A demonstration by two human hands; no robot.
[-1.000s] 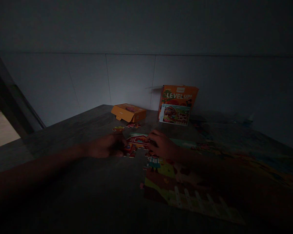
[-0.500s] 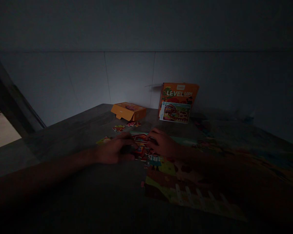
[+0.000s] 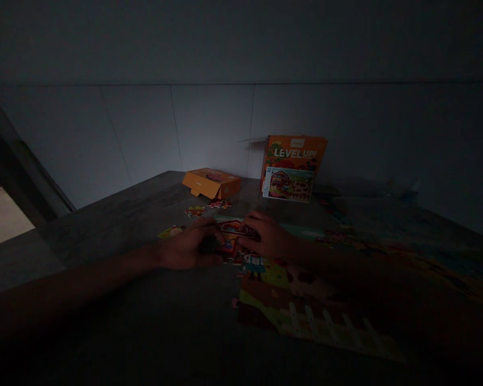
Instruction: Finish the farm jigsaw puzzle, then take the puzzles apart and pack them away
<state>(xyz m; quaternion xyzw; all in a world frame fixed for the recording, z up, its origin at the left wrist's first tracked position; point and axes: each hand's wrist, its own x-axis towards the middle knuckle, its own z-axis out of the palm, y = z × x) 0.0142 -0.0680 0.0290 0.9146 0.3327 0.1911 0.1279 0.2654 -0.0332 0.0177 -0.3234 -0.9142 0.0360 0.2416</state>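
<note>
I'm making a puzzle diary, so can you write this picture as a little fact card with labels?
Left hand: at the left side of the red barn part
Right hand: at the barn's right side
Puzzle: farm scene with a cow and white fence
Loose pieces: some in front of the orange box
Standing box: says LEVEL UP!, farm picture in front
Light: dim; far right too dark to tell

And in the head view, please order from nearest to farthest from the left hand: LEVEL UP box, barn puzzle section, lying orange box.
1. Barn puzzle section, just right of the left hand.
2. Lying orange box, beyond the hand.
3. LEVEL UP box, beyond and farthest right.
</note>
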